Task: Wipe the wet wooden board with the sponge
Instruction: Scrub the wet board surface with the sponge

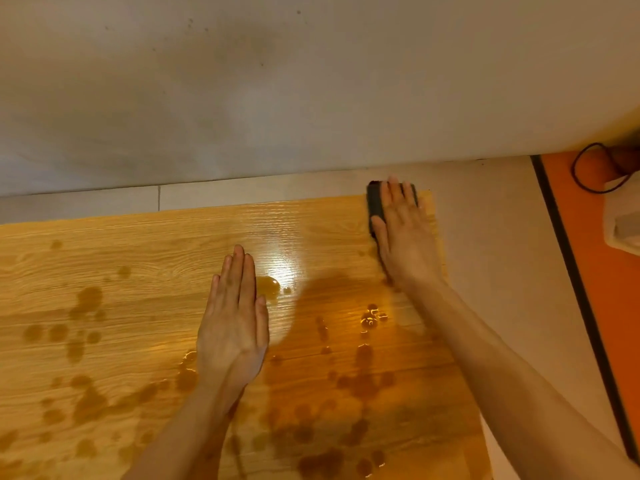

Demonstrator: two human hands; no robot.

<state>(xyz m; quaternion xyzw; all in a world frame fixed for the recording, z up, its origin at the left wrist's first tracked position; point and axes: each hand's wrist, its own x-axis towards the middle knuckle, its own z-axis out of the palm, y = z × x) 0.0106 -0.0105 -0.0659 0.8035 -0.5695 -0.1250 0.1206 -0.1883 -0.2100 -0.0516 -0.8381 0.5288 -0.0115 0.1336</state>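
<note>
A large wooden board (138, 258) with a light grain lies flat and fills the lower left of the view. Drops and puddles of water (370, 317) spread over its near half. A dark sponge (375, 206) sits at the board's far right corner. My right hand (403, 233) presses flat on the sponge with straight fingers, covering most of it. My left hand (235, 320) rests flat on the board's middle, fingers straight and together, beside a small puddle.
A pale wall (311, 81) rises just behind the board. The board lies on a light tiled surface (491, 209). To the right are a dark strip, an orange area (616, 289), a black cable (588, 168) and a whitish object (623, 220).
</note>
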